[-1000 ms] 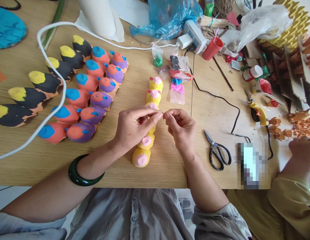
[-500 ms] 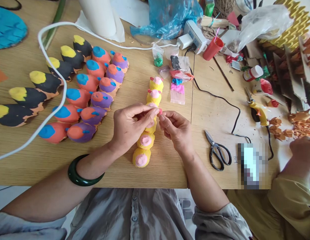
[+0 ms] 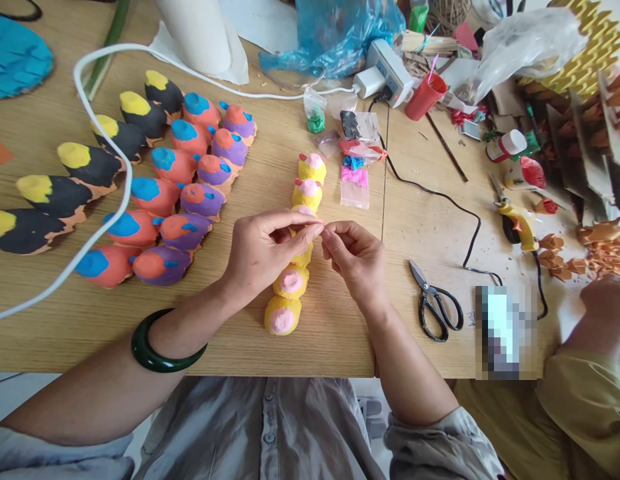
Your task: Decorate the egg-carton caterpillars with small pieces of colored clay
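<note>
Fingertip to fingertip, my left hand (image 3: 270,250) and my right hand (image 3: 354,257) meet over a strip of yellow clay-covered bumps (image 3: 283,315) topped with pink clay. Both are closed in a pinch around a small bit of red clay, now almost wholly hidden by the fingertips. The middle bumps are partly covered by my hands. On the two far bumps, small red pieces sit beside the pink caps. Clay packets, including a bright pink clay packet (image 3: 355,187), lie just beyond my right hand.
Left of my hands stand rows of black-and-yellow bumps (image 3: 87,165), orange-and-blue bumps (image 3: 145,193) and purple-and-orange bumps (image 3: 203,202), crossed by a white cable (image 3: 127,157). Black-handled scissors (image 3: 435,303) and a yellow glue gun (image 3: 523,227) lie rightward. Another person's arm (image 3: 597,320) rests at far right.
The red clay showed between my fingertips before; now the fingers have closed over it. My hands have shifted very slightly to the right. The objects on the table stay put.
</note>
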Tool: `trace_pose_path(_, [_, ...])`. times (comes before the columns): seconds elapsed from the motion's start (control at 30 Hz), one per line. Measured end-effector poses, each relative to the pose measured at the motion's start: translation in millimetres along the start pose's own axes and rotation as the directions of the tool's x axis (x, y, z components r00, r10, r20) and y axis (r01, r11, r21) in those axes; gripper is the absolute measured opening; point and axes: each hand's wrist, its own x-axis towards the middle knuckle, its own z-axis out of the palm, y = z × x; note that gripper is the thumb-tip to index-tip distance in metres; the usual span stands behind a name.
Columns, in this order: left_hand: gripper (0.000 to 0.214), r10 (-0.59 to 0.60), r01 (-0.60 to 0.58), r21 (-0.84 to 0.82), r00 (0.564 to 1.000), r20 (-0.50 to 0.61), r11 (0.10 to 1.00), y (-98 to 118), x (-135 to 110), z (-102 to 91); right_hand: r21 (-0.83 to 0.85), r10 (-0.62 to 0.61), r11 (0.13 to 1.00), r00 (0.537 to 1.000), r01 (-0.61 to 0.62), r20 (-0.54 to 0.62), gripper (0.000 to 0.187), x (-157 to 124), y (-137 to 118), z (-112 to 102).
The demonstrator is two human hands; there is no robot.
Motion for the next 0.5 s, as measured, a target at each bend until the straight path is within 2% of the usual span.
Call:
trace_pose_path(0.1, [0.014,-0.002,0.000,0.025,0.999,0.049,1.000,-1.0,2.5,-3.5,-0.066,-0.038,0.997,0.999,0.037,-0.010,0.044,-0.5,0.3,0.6])
trace_pose_path(0.23, [0.015,-0.036,0.039,-0.036,0.997,0.067,0.999,-0.8,8.1,-7.2,-0.111,-0.038,0.993,0.999,0.037,-0.015,0.042,-0.7,1.0,-0.5])
trace_pose_path(0.4, [0.007,-0.080,0.060,-0.165,0.990,-0.114,0.984,-14.7,24.5,-12.1,-0.207,-0.061,0.977,0.994,0.042,-0.088,0.039,3.2,7.2,-5.0])
trace_pose_path(0.5, [0.011,-0.207,0.166,-0.218,0.962,-0.178,0.962,-23.1,34.1,-15.4,-0.222,-0.061,0.974,0.994,0.039,-0.096,0.035,7.2,12.6,-6.3])
